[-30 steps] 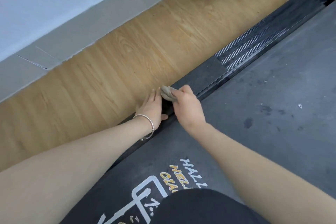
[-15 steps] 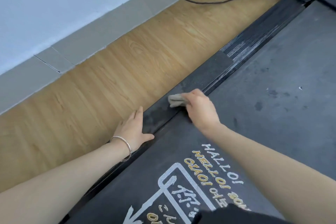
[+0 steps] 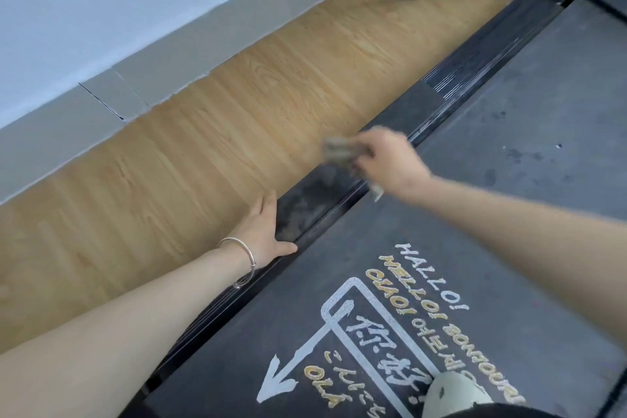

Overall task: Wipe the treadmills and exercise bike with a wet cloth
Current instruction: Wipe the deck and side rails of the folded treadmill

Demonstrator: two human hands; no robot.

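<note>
Both forearms are bare and sleeveless, and a thin silver bangle (image 3: 241,258) circles the left wrist.

Soft, even daylight fills the scene, bright on the pale wall (image 3: 84,3) and the wood floor (image 3: 210,153), with only faint shadows under the forearms and no hard glare. The right hand (image 3: 390,163) and the cloth (image 3: 336,149) it grips are smeared by motion blur, while the left hand (image 3: 261,234) and the lettering on the treadmill belt (image 3: 509,112) look fairly sharp. The wide lens bends straight lines near the edges.
</note>
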